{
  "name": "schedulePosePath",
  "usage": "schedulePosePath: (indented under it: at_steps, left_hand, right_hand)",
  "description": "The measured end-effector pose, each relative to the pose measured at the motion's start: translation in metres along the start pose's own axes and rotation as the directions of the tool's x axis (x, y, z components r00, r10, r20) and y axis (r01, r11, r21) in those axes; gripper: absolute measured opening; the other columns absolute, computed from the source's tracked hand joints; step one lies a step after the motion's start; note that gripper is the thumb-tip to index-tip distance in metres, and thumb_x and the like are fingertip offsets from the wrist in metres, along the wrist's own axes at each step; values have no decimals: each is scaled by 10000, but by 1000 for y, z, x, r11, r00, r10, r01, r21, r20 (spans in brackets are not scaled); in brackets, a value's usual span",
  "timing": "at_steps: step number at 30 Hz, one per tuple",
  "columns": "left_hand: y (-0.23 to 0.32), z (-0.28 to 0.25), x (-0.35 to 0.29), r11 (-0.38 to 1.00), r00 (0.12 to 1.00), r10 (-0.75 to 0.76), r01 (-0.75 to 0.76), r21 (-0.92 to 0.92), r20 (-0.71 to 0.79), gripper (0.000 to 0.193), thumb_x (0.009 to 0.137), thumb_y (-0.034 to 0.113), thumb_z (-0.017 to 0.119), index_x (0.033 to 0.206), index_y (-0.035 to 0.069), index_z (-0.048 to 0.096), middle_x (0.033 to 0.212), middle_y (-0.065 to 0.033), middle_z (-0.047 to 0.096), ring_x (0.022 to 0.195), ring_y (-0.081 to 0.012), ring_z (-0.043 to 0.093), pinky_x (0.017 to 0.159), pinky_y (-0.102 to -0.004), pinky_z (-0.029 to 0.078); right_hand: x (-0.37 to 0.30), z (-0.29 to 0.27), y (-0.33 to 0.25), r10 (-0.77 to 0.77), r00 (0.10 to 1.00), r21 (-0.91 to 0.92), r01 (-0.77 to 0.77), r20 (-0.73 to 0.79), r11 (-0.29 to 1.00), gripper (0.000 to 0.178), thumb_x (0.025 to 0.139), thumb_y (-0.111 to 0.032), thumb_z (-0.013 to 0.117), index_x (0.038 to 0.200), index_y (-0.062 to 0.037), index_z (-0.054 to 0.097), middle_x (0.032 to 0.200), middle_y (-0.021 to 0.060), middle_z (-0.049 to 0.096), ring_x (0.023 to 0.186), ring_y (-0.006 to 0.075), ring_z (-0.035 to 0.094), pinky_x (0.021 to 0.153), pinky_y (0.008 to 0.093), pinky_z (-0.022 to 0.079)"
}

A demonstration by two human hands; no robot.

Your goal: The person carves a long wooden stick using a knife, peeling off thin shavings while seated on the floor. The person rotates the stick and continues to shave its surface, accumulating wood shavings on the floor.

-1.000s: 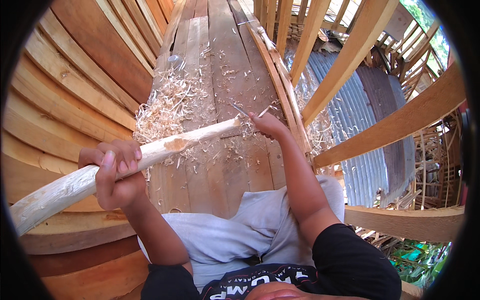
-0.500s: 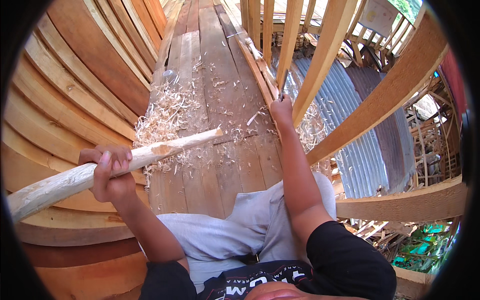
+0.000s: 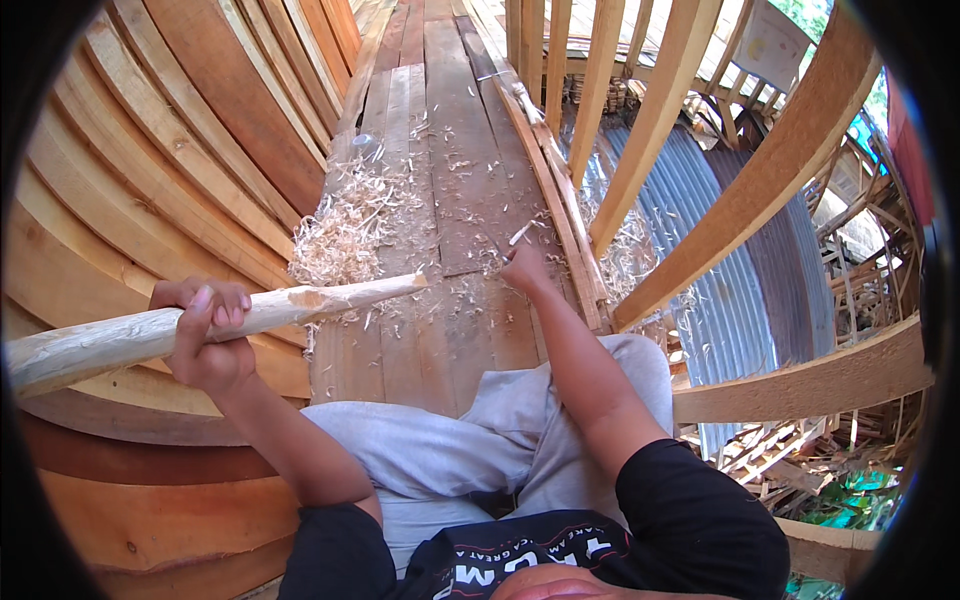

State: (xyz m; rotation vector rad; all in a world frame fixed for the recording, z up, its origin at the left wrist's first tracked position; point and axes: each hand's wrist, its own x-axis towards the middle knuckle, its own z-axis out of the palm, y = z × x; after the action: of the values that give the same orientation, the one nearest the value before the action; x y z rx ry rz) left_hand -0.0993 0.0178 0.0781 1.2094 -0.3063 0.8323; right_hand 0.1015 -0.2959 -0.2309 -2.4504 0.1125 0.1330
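Note:
My left hand (image 3: 212, 330) is wrapped round a pale, peeled wooden pole (image 3: 90, 350), which slants across the left side. Its tapered, freshly cut end (image 3: 400, 286) points right, above the plank floor. Fingers closed, my right hand (image 3: 524, 270) is to the right of that end, apart from it. It grips a knife, whose handle is hidden in the fist; only a thin, dark, blurred blade shows beyond it. Just past the right hand lies a pale wood sliver (image 3: 520, 234).
Curled shavings (image 3: 350, 235) are heaped on the plank floor (image 3: 455, 130) by the left board wall (image 3: 130, 190). A clear cup-like object (image 3: 366, 146) stands beyond them. Upright wooden slats (image 3: 655, 110) line the right edge, with corrugated metal sheets (image 3: 725, 260) beyond.
My right hand has moved left and nearer, from beside the slats to over the floor near the pole's cut end. The left hand still holds the pole, which has shifted slightly left.

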Motion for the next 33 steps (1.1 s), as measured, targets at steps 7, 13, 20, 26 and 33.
schedulePosePath:
  at_steps: [7,13,20,26,33]
  left_hand:
    - [11,-18,-1,1000,1000,-14,14,6,6,98,789,32,530,777,80,445,585,-33,436,511,-134,419,563,-328,414]
    - [17,-30,2,1000,998,-25,24,16,50,84,793,45,521,802,78,444,583,-36,433,518,-137,420,579,-329,411]
    - [12,-35,6,998,996,-66,66,-5,52,81,803,61,517,793,82,440,586,-28,413,523,-133,410,580,-321,398]
    - [10,-39,8,994,993,-98,101,-44,65,97,822,78,529,786,86,439,591,-25,412,531,-133,409,605,-325,392]
    - [16,-39,5,988,991,-130,133,-83,43,111,819,75,542,782,86,437,594,-30,424,534,-137,411,611,-326,389]
  right_hand:
    - [0,-15,9,-30,944,-358,153,328,921,308,709,-142,686,985,-5,690,1037,227,664,936,349,654,811,407,527]
    - [37,-23,-12,-161,984,-312,131,-71,941,554,736,-160,659,1253,-13,526,1316,304,458,1234,442,431,1012,456,406]
    - [79,-2,33,-302,944,-502,328,134,801,524,774,-142,622,1280,-57,517,1291,305,459,1245,459,403,1042,469,378]
    - [62,9,40,-424,902,-348,374,-79,860,177,776,-29,596,902,-39,720,906,213,656,905,360,630,815,412,501]
    - [21,8,-25,-224,859,126,187,460,974,173,735,-73,672,888,-2,708,832,219,694,793,314,693,712,362,555]
